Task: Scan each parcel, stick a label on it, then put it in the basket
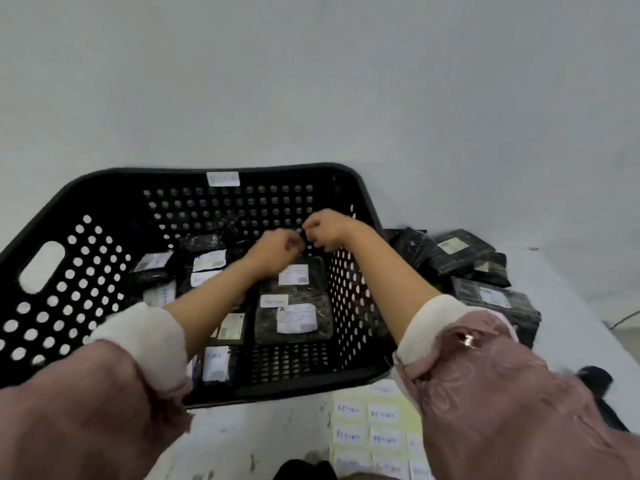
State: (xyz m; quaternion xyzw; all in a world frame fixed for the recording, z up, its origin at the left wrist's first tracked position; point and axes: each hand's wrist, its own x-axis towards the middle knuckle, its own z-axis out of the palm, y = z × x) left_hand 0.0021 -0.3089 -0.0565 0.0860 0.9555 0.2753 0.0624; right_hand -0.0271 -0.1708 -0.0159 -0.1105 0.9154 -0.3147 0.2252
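A black perforated basket (287,169) stands on the white table, with a white tag on its far rim. Several black parcels with white labels lie inside, among them one marked RETURN (294,317). My left hand (277,249) and my right hand (327,230) are close together over the basket's far right part, fingers curled. They seem to pinch the top edge of a black parcel (317,271) with a white label, which leans over the others. Blur hides the fingertips.
More black parcels (460,251) are piled on the table to the right of the basket. A sheet of white RETURN labels (367,424) lies in front of the basket. A black object (595,379) shows behind my right sleeve. The wall rises directly behind the basket.
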